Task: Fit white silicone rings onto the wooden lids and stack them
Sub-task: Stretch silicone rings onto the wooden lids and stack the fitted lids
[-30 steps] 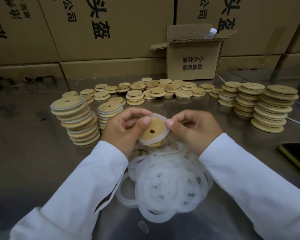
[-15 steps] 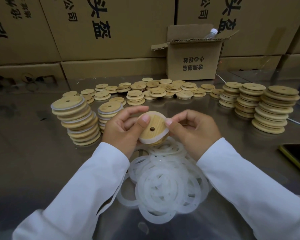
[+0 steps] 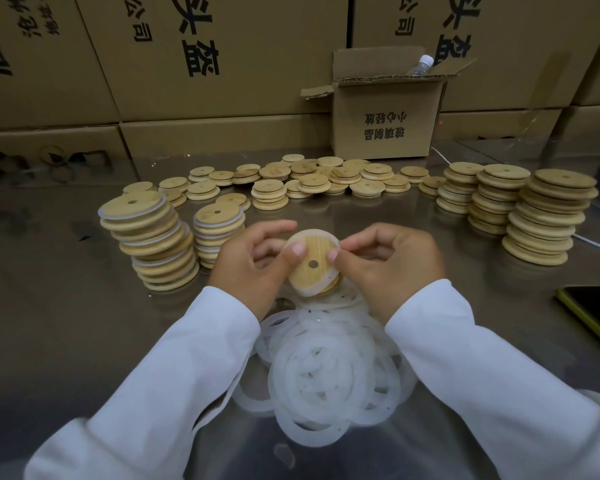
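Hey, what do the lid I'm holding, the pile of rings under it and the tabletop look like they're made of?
Lid: pale wood, possibly bamboo; matte, with straight grain lines.
Rings: milky, translucent and limp where they overlap, so probably silicone or soft rubber.
Tabletop: likely brushed stainless steel; grey, with blurred reflections of the stacks.

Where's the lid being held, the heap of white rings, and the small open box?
wooden lid (image 3: 314, 249): head view, on its wood face above the hole.
pile of white rings (image 3: 326, 358): head view, on overlapping rings at the heap's middle.
small open box (image 3: 385, 109): head view, on its front wall.
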A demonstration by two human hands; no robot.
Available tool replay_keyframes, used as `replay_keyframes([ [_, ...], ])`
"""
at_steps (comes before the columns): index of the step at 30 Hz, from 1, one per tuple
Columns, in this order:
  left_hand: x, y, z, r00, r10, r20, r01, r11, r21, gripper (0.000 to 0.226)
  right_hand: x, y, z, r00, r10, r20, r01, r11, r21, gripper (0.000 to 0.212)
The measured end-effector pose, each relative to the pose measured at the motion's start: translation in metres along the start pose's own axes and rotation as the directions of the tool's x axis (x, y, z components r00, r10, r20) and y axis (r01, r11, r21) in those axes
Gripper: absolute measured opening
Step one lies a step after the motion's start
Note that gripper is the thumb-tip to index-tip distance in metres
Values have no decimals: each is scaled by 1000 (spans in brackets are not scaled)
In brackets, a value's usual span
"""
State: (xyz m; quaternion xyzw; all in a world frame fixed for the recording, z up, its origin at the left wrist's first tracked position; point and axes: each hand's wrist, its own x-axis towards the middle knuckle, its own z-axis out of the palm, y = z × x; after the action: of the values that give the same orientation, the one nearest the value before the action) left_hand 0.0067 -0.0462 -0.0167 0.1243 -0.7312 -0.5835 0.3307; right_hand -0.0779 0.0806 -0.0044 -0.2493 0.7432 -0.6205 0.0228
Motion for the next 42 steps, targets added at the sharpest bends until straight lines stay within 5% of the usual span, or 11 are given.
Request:
replay_keyframes([
  [4,-1,0,1,995,-29,94,28,1000,13,17,1,1,-2,998,-20,64,21,1000,-22,21],
  [12,0,-2,-1,999,-2,47,-2,997,79,18,-1,1,-2,992,-109,63,122,961,-248,15],
  [22,1,5,-4,999,-20,47,20,1000,-9,15,5,-6,-8,975,-134,176,180,943,-279,18],
  [34,1,2,4,985,-130,-112,109,979,-172,11,-3,-1,0,989,-144,27,146,971,-190,12],
  [42,0,2,4,991,-121,-62,107,974,-198,13,1,-1,-1,992,-126,5,124,969,-214,12],
])
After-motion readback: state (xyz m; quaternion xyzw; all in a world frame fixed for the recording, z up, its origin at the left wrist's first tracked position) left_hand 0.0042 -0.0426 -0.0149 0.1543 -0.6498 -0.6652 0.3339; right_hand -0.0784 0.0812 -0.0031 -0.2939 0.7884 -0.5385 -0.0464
